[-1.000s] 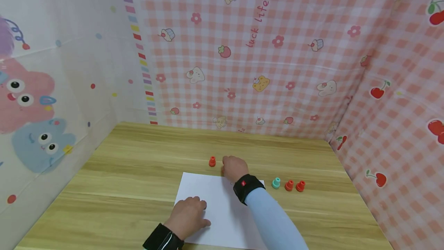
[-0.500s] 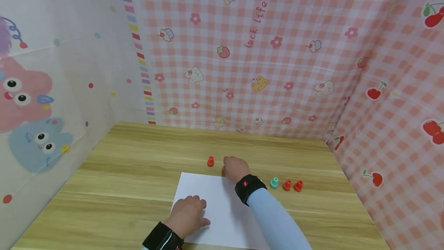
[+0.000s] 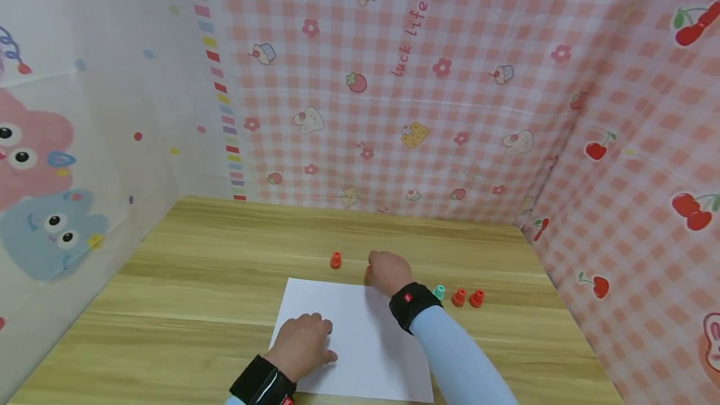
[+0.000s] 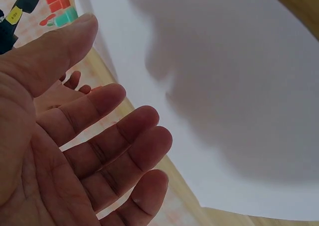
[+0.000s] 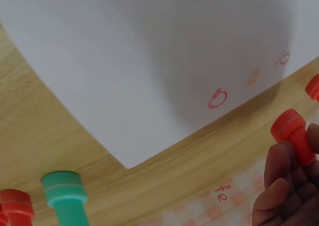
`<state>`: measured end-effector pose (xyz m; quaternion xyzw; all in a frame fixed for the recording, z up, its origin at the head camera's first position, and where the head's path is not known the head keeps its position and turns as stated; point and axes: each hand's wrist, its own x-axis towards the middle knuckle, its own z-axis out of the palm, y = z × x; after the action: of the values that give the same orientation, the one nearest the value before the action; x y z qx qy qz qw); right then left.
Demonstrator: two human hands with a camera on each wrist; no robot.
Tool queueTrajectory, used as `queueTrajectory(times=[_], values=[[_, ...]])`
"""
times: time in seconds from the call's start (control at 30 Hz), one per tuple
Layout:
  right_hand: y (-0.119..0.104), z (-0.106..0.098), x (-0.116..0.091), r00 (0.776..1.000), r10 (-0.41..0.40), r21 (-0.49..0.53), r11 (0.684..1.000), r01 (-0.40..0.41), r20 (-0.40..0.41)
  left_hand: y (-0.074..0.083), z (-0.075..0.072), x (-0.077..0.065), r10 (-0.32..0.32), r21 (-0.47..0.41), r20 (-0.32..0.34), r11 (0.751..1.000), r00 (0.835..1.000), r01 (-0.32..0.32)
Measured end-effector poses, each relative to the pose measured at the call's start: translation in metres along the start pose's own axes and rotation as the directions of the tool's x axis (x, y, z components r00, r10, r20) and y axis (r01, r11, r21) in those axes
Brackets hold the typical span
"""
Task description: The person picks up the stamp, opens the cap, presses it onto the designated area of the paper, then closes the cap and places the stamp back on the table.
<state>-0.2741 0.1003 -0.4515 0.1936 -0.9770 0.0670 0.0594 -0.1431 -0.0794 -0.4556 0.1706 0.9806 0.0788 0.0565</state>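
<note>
My right hand (image 3: 390,272) pinches a red stamp (image 5: 292,132) at the far edge of a white sheet of paper (image 3: 349,355). In the right wrist view its broad end points toward the paper, and the stamp looks lifted off the table. Small red and orange prints (image 5: 218,98) show along that edge, one shaped like an apple. My left hand (image 3: 300,345) is over the sheet's left side, fingers loose and holding nothing; contact with the paper cannot be told. Another red stamp (image 3: 335,260) stands left of my right hand.
Right of the sheet stand a teal stamp (image 3: 439,292), partly behind my right wristband, and two more red stamps (image 3: 459,297). Patterned cloth (image 3: 416,99) closes off the wooden table (image 3: 185,305) at the back and sides.
My right hand has shifted a little to the right with the red stamp, away from the lone one. The left hand stays over the paper. The head view has turned slightly right.
</note>
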Motion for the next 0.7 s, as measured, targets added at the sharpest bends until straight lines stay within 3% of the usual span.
queueTrajectory(times=[0.43, 0.7], values=[[0.009, -0.016, -0.018, 0.995, 0.088, 0.115, 0.989, -0.094, 0.056, 0.002, 0.002, 0.004, -0.010, -0.013, 0.011, 1.000, 1.000, 0.010], [0.013, -0.015, -0.029, 0.993, 0.120, 0.130, 0.984, -0.121, 0.018, 0.003, 0.005, 0.004, 0.014, -0.013, -0.019, 1.000, 1.000, -0.015]])
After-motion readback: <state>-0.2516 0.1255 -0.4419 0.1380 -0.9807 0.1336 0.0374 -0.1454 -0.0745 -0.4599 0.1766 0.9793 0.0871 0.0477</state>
